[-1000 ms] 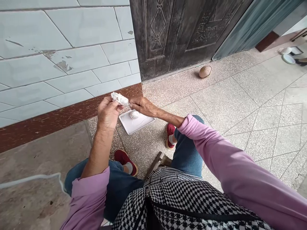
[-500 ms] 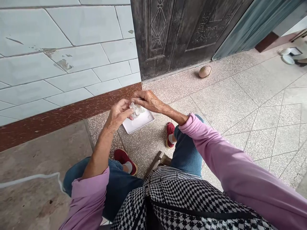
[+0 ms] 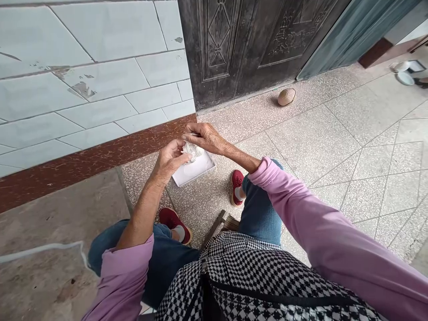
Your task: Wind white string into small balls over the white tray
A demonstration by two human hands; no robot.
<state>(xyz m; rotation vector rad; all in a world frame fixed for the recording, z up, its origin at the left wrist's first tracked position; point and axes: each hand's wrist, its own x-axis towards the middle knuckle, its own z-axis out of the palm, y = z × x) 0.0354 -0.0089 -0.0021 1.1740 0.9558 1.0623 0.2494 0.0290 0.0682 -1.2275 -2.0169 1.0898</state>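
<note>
A bunch of white, thread-like strands [image 3: 191, 152] is held between my hands above a shallow white box lid or tray [image 3: 197, 171] on the floor. My left hand [image 3: 170, 159] is closed around the near left side of the bunch, its thumb lying across the front. Just above, my right hand [image 3: 203, 136] has its thumb and fingers pinched together at the top of the strands. Exactly what the right fingertips grip is too small to make out. More white material sits behind the bunch, partly covered by my hands.
My red shoes [image 3: 174, 225] flank a small wooden stool [image 3: 219, 225] beneath me. A tiled wall [image 3: 96, 80] rises at the left, beside a dark carved door [image 3: 230, 49]. A worn ball [image 3: 286, 97] lies by the threshold; pale bowls [image 3: 404, 78] stand far right.
My left thumb has shifted right across the bunch, and the strands look more fanned out. My right hand has moved slightly up and left.
</note>
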